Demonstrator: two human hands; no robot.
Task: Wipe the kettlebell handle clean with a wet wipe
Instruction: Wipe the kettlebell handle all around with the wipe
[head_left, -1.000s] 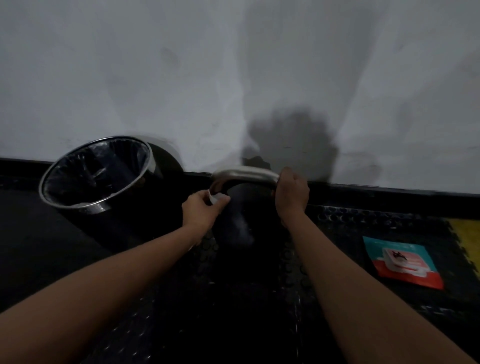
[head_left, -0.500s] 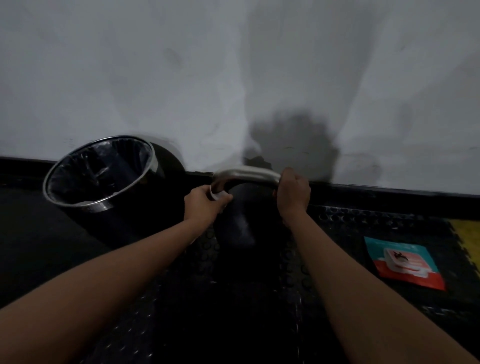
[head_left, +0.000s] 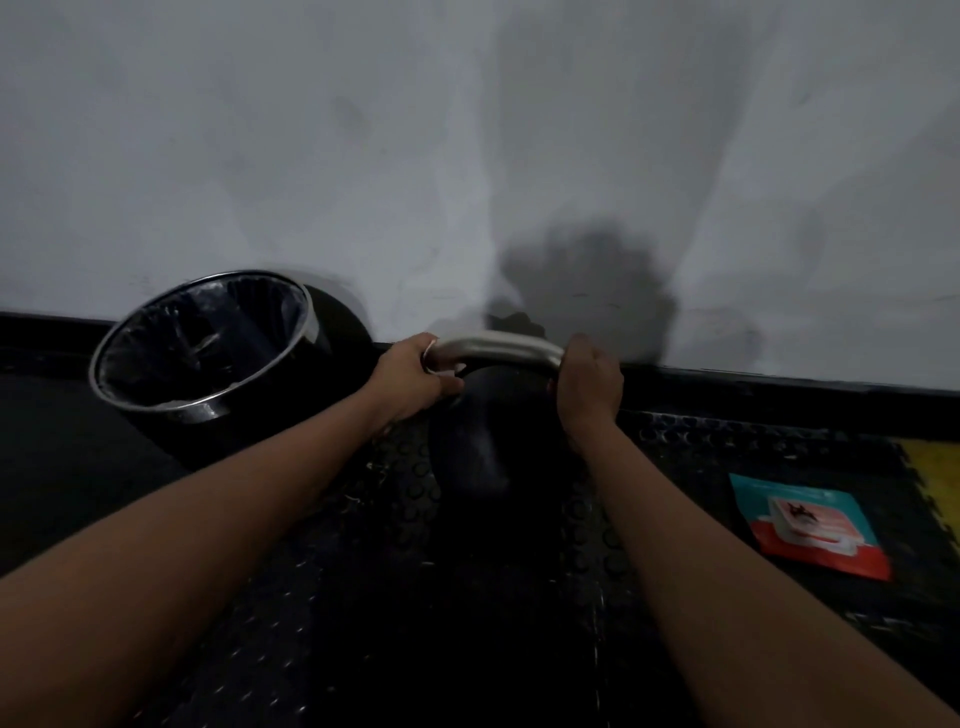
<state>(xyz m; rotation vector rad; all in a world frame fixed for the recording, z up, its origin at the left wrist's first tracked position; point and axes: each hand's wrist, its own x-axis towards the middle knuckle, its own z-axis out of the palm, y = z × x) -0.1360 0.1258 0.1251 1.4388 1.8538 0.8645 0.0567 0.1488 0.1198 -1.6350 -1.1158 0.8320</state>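
A black kettlebell (head_left: 480, 452) stands on the dark studded floor mat by the wall. Its silver handle (head_left: 501, 349) arches across the top. My left hand (head_left: 410, 382) is closed around the handle's left bend, with a white wet wipe (head_left: 434, 358) pressed between the fingers and the metal; only a small edge of the wipe shows. My right hand (head_left: 589, 384) grips the handle's right end, covering that bend.
A black waste bin (head_left: 208, 345) with a steel rim and a black liner stands to the left against the wall. A teal and red wet wipe packet (head_left: 810, 525) lies on the mat to the right. A yellow mat piece (head_left: 935, 473) is at the far right.
My left hand with the wipe has slid up the handle's left side, from below the bend to the top of it. The right hand has stayed on the right end.
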